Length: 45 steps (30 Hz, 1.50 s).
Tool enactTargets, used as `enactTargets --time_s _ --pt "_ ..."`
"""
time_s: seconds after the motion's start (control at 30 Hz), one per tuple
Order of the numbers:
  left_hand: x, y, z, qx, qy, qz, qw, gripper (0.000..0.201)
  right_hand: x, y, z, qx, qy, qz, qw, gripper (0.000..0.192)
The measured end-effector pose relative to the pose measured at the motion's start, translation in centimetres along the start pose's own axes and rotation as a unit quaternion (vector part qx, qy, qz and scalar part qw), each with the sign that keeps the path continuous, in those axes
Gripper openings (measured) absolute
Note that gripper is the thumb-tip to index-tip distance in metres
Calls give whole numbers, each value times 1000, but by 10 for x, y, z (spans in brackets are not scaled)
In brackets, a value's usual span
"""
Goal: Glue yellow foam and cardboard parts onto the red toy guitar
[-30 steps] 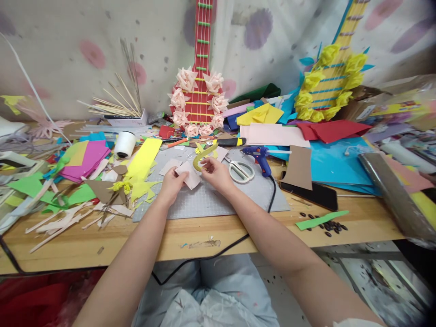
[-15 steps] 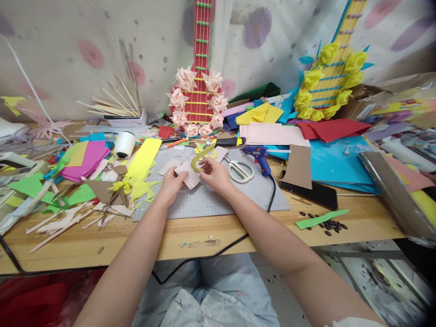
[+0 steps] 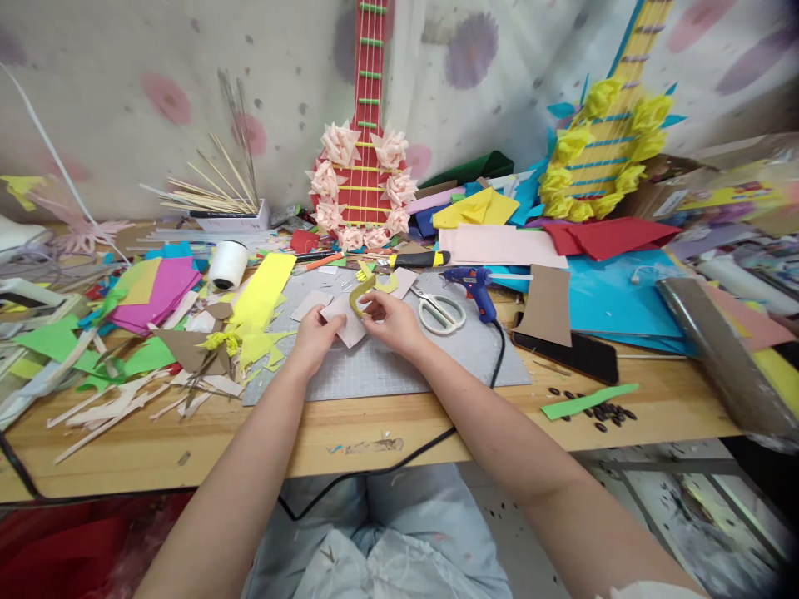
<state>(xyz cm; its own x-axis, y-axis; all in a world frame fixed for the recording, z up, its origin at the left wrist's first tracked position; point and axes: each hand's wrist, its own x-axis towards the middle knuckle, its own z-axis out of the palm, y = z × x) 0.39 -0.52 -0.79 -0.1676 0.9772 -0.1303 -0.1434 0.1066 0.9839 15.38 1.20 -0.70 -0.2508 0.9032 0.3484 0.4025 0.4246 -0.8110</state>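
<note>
Over a grey cutting mat [image 3: 387, 374], my left hand [image 3: 313, 339] pinches the left edge of a small pale pink piece of paper or foam sheet [image 3: 350, 329]. My right hand [image 3: 393, 320] has its thumb and fingers closed on a curved olive-yellow strip [image 3: 358, 296], which rests over the pale piece's upper right side. Another pale square [image 3: 310, 304] lies left of it. Right of my right hand are white-handled scissors [image 3: 444, 316] and a blue glue gun [image 3: 478, 293]. A yellow-and-black utility knife [image 3: 419, 259] lies behind the hands.
Yellow, green and pink scraps [image 3: 255, 345] cover the left side. A red paper guitar with pink flowers [image 3: 368, 191] stands at the back. At right lie a phone [image 3: 568, 353], black beads [image 3: 602, 413] and blue sheets [image 3: 615, 291]. The glue gun's black cord [image 3: 430, 447] crosses the table's front edge.
My right hand has shifted slightly left and down, and the olive-yellow strip has turned a little with it over the pale piece. My left hand stays in place.
</note>
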Motion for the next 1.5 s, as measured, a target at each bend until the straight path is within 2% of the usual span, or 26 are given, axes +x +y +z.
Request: enactTargets --time_s 0.3,0.57,0.7,0.8,1.03,1.5 --pt "-1 2 0 -1 -5 -8 1000 35 2 4 -1 28 -1 7 1000 27" --pt "-1 2 0 19 -11 -4 1000 34 2 9 3 61 -7 43 997 33" --pt "0 -2 0 31 -9 2 999 31 3 7 5 55 -6 59 997 28" --pt "2 -4 -1 44 -6 10 999 27 3 5 4 57 -16 54 997 23" --pt "2 -4 0 67 -8 22 997 23 3 10 5 47 -18 45 998 24" --pt "3 -5 -1 56 -13 17 998 27 5 10 6 52 -45 62 996 26"
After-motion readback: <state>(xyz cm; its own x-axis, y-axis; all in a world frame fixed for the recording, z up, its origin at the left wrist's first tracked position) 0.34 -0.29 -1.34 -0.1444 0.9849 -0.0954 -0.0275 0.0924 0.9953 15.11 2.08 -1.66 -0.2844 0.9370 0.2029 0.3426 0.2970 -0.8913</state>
